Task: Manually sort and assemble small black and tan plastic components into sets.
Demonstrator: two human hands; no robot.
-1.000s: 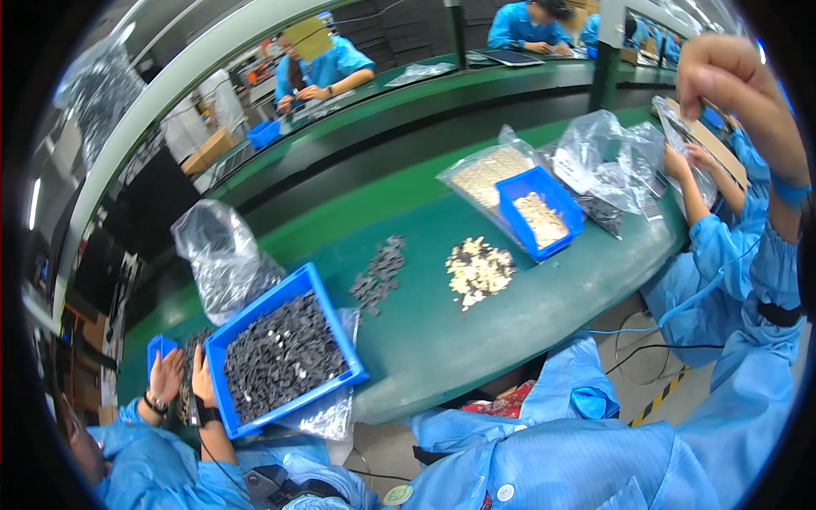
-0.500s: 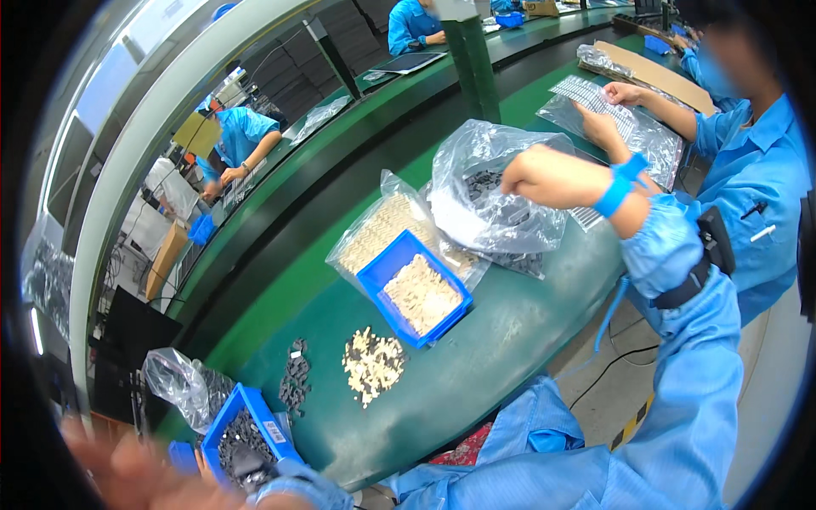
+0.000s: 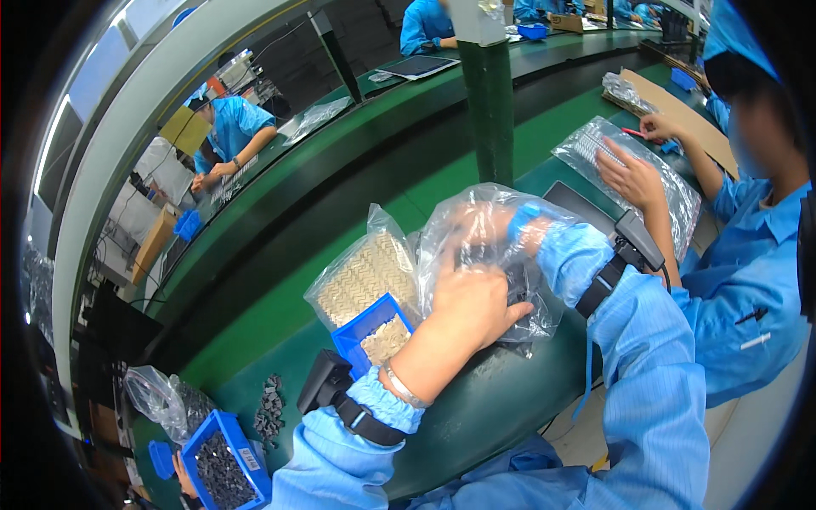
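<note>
A clear plastic bag (image 3: pixel 540 319) holding dark pieces lies on the green workbench, with both my hands at it. My left hand (image 3: pixel 473 304) is bent over the bag's near side; its fingers curl onto the plastic and its thumb sticks out to the right. Inside the bag, seen through the film, my right hand (image 3: pixel 483 223) reaches from the right; its fingers are blurred and partly covered. Left of the bag is a blue bin (image 3: pixel 347 337) of pale pieces, partly behind my left wrist. A clear bag of patterned beige pieces (image 3: pixel 361 276) lies beyond it.
A blue bin of dark pieces (image 3: pixel 225 472) stands at lower left, another person's hand (image 3: pixel 182 474) at its side. Loose dark pieces (image 3: pixel 269 412) lie nearby. A green post (image 3: pixel 495 119) rises beyond the bag. At right, a co-worker's hand (image 3: pixel 633 174) is over a clear sheet of parts.
My left hand has come from the lower left corner to the bag. My right hand has gone from above the bag's opening to inside the film. The pile of mixed pieces is now hidden.
</note>
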